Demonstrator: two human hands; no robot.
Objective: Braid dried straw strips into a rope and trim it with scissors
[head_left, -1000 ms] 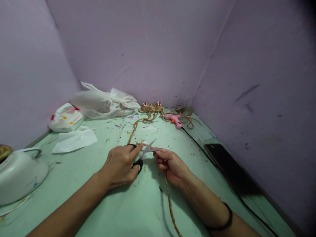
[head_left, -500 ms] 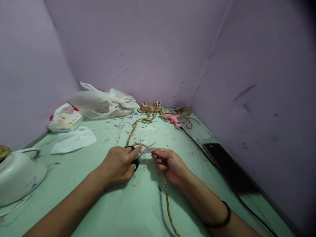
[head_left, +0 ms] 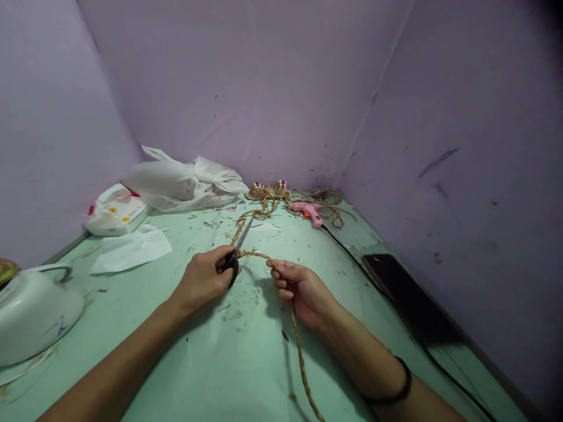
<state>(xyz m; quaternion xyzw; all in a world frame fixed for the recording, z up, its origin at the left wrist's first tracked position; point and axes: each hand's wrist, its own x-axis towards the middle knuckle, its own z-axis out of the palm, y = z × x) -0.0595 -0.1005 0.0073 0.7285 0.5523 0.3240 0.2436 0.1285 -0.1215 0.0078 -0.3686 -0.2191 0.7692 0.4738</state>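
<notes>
My left hand [head_left: 209, 275] is closed around the black handles of a pair of scissors [head_left: 244, 233], whose blades are together and point up and away. A braided jute rope [head_left: 300, 357] is pinched between the fingers of my right hand [head_left: 301, 287]. From that pinch one length runs left in a low arch to the scissors and my left hand, then back toward the far wall. The other length hangs down toward the near edge of the view. Whether my left fingers also touch the rope is hidden.
At the back lie a jute bundle with red and white bits [head_left: 266, 192], a pink glue gun [head_left: 310, 212] with a black cord, and a white plastic bag [head_left: 185, 183]. A tissue pack [head_left: 118, 210] and white bowl [head_left: 39, 310] stand left; a dark phone [head_left: 409, 299] lies right.
The scissors have closed and swung from pointing right at my right hand to pointing up and away. My left hand has drawn slightly left; my right hand keeps its pinch on the rope.
</notes>
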